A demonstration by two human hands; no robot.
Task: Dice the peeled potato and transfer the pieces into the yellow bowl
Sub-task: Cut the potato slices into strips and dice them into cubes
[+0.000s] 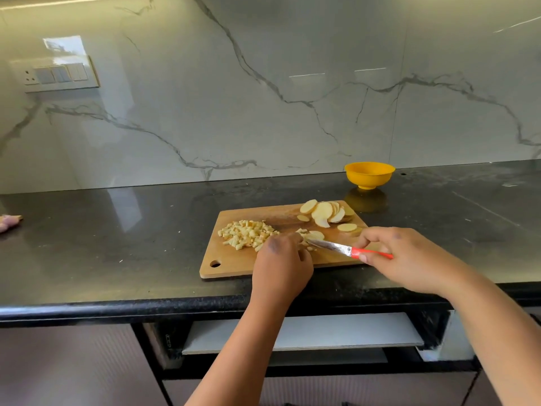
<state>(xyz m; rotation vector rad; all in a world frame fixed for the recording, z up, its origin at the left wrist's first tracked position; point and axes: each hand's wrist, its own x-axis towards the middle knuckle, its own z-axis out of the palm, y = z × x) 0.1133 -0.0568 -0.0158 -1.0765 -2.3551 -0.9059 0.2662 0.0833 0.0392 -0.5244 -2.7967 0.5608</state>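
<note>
On the chopping board [234, 263], dicing is midway: left hand [281, 259] pins potato slices [313, 236], right hand [409, 256] grips the red-handled knife [348, 249]. Next, probably more crosscuts; yellow bowl [369, 174] waits.

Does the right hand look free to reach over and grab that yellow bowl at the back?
Probably not yet. The right hand grips the red-handled knife, so it is occupied. The path itself looks open: only bare counter lies between the cutting board and the yellow bowl.

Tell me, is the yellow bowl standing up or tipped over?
Standing up. The yellow bowl sits on its small foot on the black counter, rim level and facing up. Its inside is hidden from here.
</note>
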